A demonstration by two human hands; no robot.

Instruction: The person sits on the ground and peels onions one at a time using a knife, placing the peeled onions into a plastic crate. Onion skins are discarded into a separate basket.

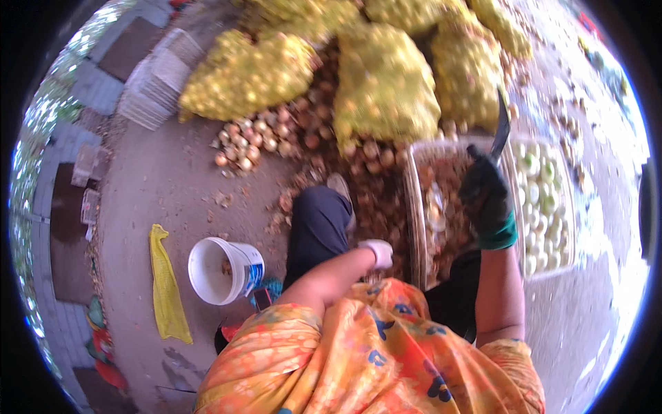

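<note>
My right hand (pixel 486 202), in a dark glove with a green cuff, grips a knife (pixel 501 129). Its curved blade points away from me, above the rim of a plastic crate (pixel 414 217) holding onion skins and a few onions. In a pale glove, my left hand (pixel 381 253) hangs beside my knee, left of that crate. Its fingers face away from view, so whether they hold anything is hidden. Peeled white onions (pixel 543 207) fill a second crate (pixel 571 227) at the right. Brown skins (pixel 382 207) cover the ground between my legs.
Several yellow mesh sacks of onions (pixel 385 83) lie ahead, with loose unpeeled onions (pixel 253 139) in front. A white bucket (pixel 227 271) lies tipped or tilted at left, near a flat yellow mesh bag (pixel 168 290). Stacked crates (pixel 158 77) stand at the far left.
</note>
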